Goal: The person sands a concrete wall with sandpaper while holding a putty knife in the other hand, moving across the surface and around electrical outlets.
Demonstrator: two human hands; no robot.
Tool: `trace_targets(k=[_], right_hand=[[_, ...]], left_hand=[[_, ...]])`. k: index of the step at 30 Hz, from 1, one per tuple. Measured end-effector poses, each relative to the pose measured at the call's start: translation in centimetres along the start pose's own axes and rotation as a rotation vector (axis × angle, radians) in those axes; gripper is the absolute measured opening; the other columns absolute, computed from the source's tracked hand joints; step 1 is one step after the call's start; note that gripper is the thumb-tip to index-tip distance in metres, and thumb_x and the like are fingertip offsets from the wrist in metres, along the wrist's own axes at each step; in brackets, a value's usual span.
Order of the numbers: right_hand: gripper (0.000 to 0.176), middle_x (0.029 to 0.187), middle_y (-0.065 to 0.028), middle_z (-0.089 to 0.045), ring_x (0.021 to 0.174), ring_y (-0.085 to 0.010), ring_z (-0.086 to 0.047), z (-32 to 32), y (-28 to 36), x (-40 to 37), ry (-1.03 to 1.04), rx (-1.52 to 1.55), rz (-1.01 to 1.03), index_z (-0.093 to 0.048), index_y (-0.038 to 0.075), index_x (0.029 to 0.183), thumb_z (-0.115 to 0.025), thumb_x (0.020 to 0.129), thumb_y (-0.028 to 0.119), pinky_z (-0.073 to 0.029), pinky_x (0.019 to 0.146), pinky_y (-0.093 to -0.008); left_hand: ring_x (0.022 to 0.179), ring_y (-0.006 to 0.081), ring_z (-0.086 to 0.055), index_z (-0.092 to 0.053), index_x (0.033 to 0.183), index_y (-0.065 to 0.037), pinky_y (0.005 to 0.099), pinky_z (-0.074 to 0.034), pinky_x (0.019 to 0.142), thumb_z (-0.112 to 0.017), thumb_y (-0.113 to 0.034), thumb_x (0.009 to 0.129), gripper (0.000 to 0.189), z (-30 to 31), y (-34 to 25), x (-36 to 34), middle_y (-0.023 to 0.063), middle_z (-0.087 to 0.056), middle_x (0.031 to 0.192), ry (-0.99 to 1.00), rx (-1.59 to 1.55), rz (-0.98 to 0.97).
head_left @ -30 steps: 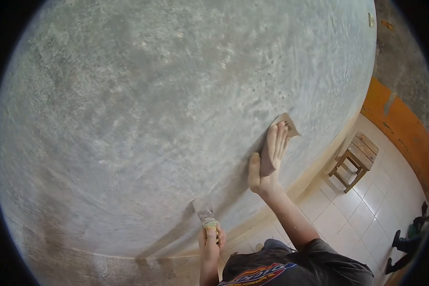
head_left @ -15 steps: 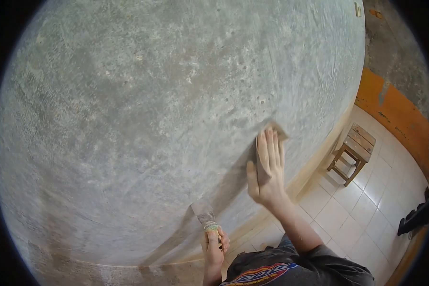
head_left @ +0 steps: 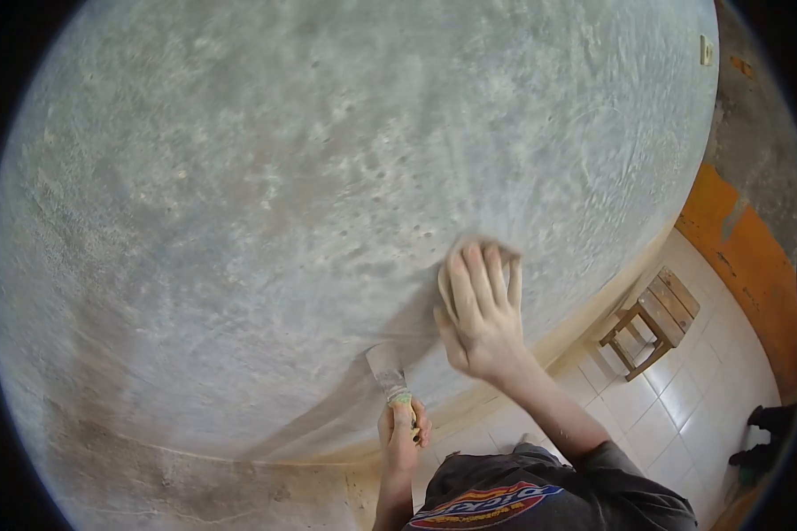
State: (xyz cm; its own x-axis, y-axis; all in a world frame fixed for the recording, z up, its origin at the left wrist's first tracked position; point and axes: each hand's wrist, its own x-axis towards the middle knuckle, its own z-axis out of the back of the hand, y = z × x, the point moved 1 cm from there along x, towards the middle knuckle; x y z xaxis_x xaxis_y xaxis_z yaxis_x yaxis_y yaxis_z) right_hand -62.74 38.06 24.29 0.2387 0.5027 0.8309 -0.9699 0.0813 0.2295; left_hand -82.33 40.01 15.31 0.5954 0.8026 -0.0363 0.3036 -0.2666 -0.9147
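Note:
My right hand (head_left: 485, 310) lies against the grey wall (head_left: 328, 159), fingers extended over a folded piece of sandpaper (head_left: 505, 247). The brownish edge of the sheet shows past the fingertips, and the rest is hidden under the palm. Lower down, my left hand (head_left: 404, 435) is closed around the handle of a putty knife (head_left: 386, 367). Its flat, dusty blade points up and overlaps the lower wall in this view. The wall surface is mottled, with pale smears and small pits.
A small wooden stool (head_left: 667, 305) stands on the white tiled floor (head_left: 646, 416) to the right. Beyond it is an orange-painted wall band (head_left: 744, 257). A wall socket (head_left: 706, 50) sits at the upper right. Dark objects (head_left: 762, 438) lie at the right edge.
My right hand has slid left across the wall with the sandpaper. My left hand keeps the putty knife at nearly the same spot. The view has shifted slightly.

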Motion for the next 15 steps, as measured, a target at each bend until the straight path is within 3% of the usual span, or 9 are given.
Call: trace_targets(k=[2,3,8,12,14,15], right_hand=[[0.06,0.146,-0.0169,-0.037,0.136,-0.0391,-0.031,1.4,-1.9,3.0,-0.12,0.017,0.021,-0.044,0.004,0.137,-0.061,0.083,0.024,-0.019,0.106,-0.0623],[0.065,0.139,-0.028,-0.039,0.129,-0.049,-0.033,1.1,-3.0,3.3,-0.125,-0.028,0.134,-0.04,-0.006,0.134,-0.062,0.081,0.024,-0.019,0.102,-0.0653],[0.061,0.123,-0.0264,-0.046,0.11,-0.0455,-0.043,-3.1,-6.5,-4.8,0.027,-0.019,0.203,-0.047,-0.006,0.123,-0.064,0.078,0.031,-0.026,0.09,-0.0654],[0.058,0.119,-0.027,-0.047,0.106,-0.0455,-0.044,-1.2,-7.8,-2.2,0.109,-0.004,0.16,-0.048,-0.007,0.12,-0.061,0.078,0.031,-0.027,0.088,-0.0653],[0.059,0.121,-0.0301,-0.045,0.11,-0.048,-0.042,0.4,-8.5,1.3,0.013,-0.018,0.141,-0.046,-0.009,0.122,-0.059,0.079,0.03,-0.023,0.093,-0.068],[0.056,0.12,-0.0238,-0.047,0.107,-0.0421,-0.044,0.8,-8.8,2.6,-0.136,-0.065,0.106,-0.049,-0.003,0.119,-0.061,0.077,0.032,-0.027,0.089,-0.0659]], left_hand=[[0.05,0.0067,-0.044,-0.048,0.091,-0.003,0.0206,-0.034,0.042,-0.044,-0.044,0.099,0.042,-1.6,0.6,0.4,0.0005,-0.047,0.066,-0.03,0.009,-0.007],[0.05,0.0067,-0.044,-0.048,0.094,-0.002,0.0205,-0.035,0.042,-0.043,-0.044,0.099,0.043,-2.4,0.9,0.6,0.0006,-0.048,0.067,-0.049,0.022,-0.012],[0.052,0.0069,-0.045,-0.047,0.104,0.0,0.0204,-0.035,0.043,-0.043,-0.044,0.099,0.044,-6.1,2.2,1.5,0.0011,-0.048,0.069,-0.061,0.009,-0.096],[0.053,0.0091,-0.045,-0.048,0.098,-0.004,0.0219,-0.035,0.043,-0.042,-0.047,0.098,0.044,-6.7,3.7,2.1,0.0015,-0.047,0.068,-0.055,0.042,-0.091],[0.054,0.0107,-0.045,-0.048,0.097,-0.006,0.0228,-0.035,0.044,-0.042,-0.049,0.097,0.044,-7.0,4.1,2.2,0.0019,-0.045,0.068,-0.038,0.062,-0.069],[0.054,0.0099,-0.046,-0.048,0.092,-0.005,0.0225,-0.036,0.045,-0.04,-0.049,0.098,0.045,-7.2,3.9,2.3,0.0016,-0.047,0.068,-0.026,0.056,-0.068]])
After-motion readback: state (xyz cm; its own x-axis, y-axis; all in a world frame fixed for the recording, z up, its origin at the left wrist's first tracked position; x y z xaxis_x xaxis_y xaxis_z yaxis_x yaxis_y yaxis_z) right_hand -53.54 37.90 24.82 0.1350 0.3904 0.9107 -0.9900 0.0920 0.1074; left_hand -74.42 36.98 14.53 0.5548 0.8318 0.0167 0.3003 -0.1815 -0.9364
